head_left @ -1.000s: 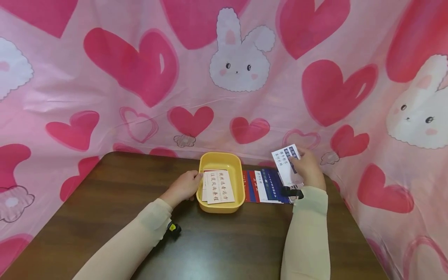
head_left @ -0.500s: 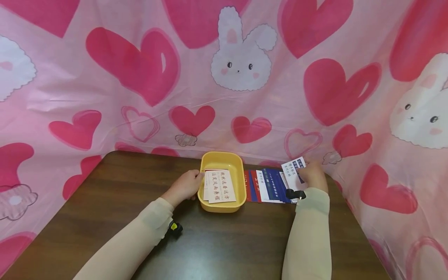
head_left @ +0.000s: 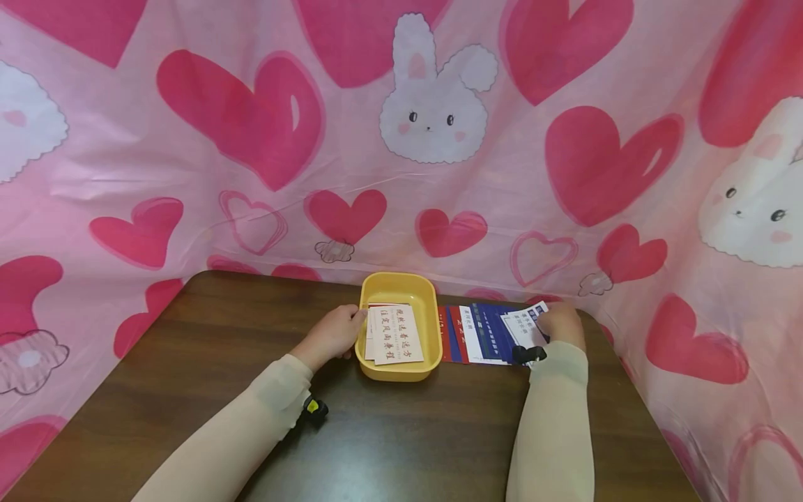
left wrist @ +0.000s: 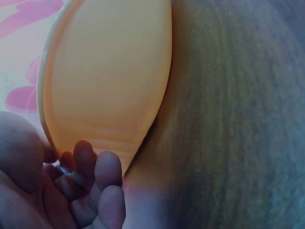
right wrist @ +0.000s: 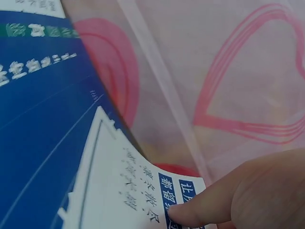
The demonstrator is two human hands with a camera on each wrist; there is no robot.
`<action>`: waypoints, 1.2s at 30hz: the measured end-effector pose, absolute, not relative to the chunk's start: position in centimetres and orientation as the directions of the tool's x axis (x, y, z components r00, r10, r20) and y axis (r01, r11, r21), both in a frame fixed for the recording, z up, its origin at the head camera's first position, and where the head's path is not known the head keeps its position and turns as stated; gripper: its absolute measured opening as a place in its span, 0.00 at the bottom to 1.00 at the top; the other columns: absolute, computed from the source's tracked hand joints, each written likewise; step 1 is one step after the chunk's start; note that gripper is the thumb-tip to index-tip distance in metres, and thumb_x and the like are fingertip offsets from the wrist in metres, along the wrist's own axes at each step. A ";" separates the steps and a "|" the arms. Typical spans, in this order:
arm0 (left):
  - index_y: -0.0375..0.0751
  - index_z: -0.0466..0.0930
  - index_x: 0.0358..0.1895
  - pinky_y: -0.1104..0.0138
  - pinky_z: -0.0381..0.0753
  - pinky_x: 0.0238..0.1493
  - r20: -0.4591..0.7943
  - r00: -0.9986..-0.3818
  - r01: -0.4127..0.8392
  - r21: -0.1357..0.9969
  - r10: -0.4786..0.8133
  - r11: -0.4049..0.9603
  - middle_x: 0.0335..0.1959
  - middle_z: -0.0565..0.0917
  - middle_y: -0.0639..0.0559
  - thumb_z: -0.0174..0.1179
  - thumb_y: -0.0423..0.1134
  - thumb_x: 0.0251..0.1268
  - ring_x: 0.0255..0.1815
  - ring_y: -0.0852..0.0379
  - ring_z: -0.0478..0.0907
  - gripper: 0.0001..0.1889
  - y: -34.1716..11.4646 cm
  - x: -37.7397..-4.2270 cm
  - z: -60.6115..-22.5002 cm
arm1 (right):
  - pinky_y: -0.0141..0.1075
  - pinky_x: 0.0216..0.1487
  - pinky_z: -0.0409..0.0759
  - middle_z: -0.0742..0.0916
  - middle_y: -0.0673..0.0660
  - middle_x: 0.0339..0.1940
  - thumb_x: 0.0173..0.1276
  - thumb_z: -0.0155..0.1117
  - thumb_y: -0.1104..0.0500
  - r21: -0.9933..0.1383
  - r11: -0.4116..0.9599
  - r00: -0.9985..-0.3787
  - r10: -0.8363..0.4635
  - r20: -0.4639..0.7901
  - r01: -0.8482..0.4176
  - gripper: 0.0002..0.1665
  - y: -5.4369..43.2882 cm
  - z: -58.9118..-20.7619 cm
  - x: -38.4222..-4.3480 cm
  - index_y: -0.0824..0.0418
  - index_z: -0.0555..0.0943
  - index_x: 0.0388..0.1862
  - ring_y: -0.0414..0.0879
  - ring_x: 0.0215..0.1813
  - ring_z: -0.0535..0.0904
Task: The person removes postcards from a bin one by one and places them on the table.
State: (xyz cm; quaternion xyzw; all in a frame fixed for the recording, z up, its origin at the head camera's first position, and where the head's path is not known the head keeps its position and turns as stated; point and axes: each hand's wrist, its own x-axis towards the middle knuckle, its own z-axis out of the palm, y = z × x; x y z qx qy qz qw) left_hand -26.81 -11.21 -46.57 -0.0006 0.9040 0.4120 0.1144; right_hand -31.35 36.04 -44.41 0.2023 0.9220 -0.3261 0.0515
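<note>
My left hand grips the left rim of a yellow plastic tray. In the left wrist view its fingers curl against the tray's outer wall. Inside the tray lie pale cards with Chinese writing, with a red edge showing behind them. To the right, my right hand pinches the far right edge of a white card with blue blocks and dark writing. That card overlaps the right end of a row of overlapping cards, where a blue card shows beneath it.
The row also has red cards and white ones, running from the tray's right side. All of this stands near the back edge of a dark wooden table. A pink curtain with hearts and rabbits hangs close behind.
My right hand has lowered the white card from above the row down onto its right end, moving slightly right. My left hand and the tray stay in place.
</note>
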 end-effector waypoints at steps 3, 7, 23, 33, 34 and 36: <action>0.41 0.83 0.55 0.61 0.80 0.23 -0.203 -0.975 -0.091 0.744 0.094 0.662 0.29 0.83 0.44 0.47 0.53 0.96 0.22 0.48 0.81 0.20 -11.2 -26.8 -46.6 | 0.69 0.77 0.78 0.83 0.79 0.66 0.76 0.59 0.63 -0.587 0.694 -0.907 0.361 -0.217 0.417 0.28 36.1 -45.0 -31.4 0.73 0.81 0.72 0.72 0.62 0.79; 0.42 0.83 0.55 0.62 0.79 0.23 -0.211 -0.973 -0.100 0.746 0.091 0.659 0.30 0.83 0.44 0.47 0.53 0.96 0.23 0.47 0.81 0.20 -11.2 -26.9 -46.6 | 0.71 0.81 0.74 0.82 0.81 0.70 0.73 0.60 0.64 -0.601 0.681 -0.901 0.394 -0.179 0.417 0.28 35.9 -45.4 -31.4 0.77 0.80 0.68 0.74 0.65 0.78; 0.43 0.82 0.60 0.61 0.79 0.23 -0.234 -0.968 -0.119 0.751 0.093 0.650 0.33 0.84 0.43 0.48 0.54 0.95 0.24 0.46 0.81 0.20 -11.3 -26.9 -46.7 | 0.83 0.70 0.71 0.76 0.83 0.72 0.76 0.63 0.55 -0.517 0.660 -0.832 0.500 -0.239 0.545 0.35 34.4 -45.1 -32.1 0.74 0.75 0.75 0.83 0.73 0.71; 0.43 0.83 0.59 0.61 0.79 0.23 -0.223 -0.970 -0.108 0.749 0.095 0.654 0.33 0.84 0.43 0.47 0.54 0.96 0.23 0.47 0.81 0.20 -11.4 -27.0 -46.9 | 0.69 0.80 0.77 0.82 0.77 0.76 0.82 0.57 0.47 -0.625 0.741 -0.964 0.253 -0.081 0.247 0.35 29.2 -40.4 -32.1 0.69 0.80 0.76 0.76 0.74 0.79; 0.42 0.83 0.59 0.61 0.80 0.23 -0.222 -0.970 -0.106 0.748 0.096 0.655 0.33 0.84 0.43 0.47 0.53 0.96 0.23 0.47 0.82 0.20 -11.4 -27.0 -46.9 | 0.69 0.81 0.76 0.82 0.77 0.78 0.82 0.58 0.47 -0.627 0.748 -0.972 0.223 -0.070 0.217 0.37 28.5 -39.7 -32.1 0.69 0.79 0.78 0.76 0.76 0.78; 0.42 0.83 0.60 0.61 0.80 0.23 -0.221 -0.970 -0.104 0.748 0.098 0.655 0.33 0.84 0.43 0.47 0.53 0.96 0.23 0.47 0.82 0.20 -11.4 -27.0 -47.0 | 0.67 0.81 0.77 0.82 0.76 0.78 0.82 0.58 0.45 -0.627 0.761 -0.984 0.166 -0.056 0.164 0.37 27.1 -38.5 -31.9 0.68 0.79 0.79 0.75 0.76 0.79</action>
